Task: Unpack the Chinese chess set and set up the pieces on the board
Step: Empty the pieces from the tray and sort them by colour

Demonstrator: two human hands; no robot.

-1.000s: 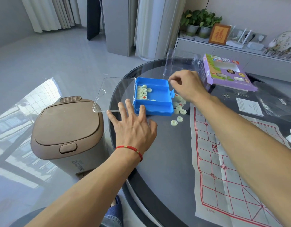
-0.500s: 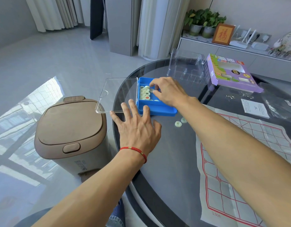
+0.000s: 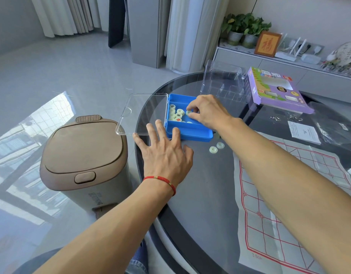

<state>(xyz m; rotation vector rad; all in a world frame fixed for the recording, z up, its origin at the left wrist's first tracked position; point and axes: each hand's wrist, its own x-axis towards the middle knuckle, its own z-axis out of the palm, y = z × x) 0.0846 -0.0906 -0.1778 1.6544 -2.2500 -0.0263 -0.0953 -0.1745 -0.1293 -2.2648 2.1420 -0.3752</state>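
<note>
A blue plastic case [image 3: 190, 133] with a clear hinged lid [image 3: 143, 113] lies open on the dark glass table. Several pale round chess pieces [image 3: 177, 115] sit in its left compartment. My right hand [image 3: 208, 111] reaches into the case and pinches one pale piece [image 3: 189, 112] between thumb and fingers. My left hand [image 3: 164, 153] lies flat on the table with fingers spread, fingertips touching the case's near wall. Two pale pieces [image 3: 216, 147] lie loose on the table just right of the case. The paper board [image 3: 293, 204] with a red grid is spread at the right.
A clear plastic insert [image 3: 224, 84] and a purple cardboard box [image 3: 275, 89] stand behind the case. A leaflet [image 3: 303, 131], small metal clips [image 3: 275, 118] and a plastic bag [image 3: 336, 125] lie at the far right. A brown lidded bin [image 3: 83, 155] stands left of the table edge.
My right hand moved from the loose pieces right of the case into the case and took hold of a piece. The left hand stayed in place.
</note>
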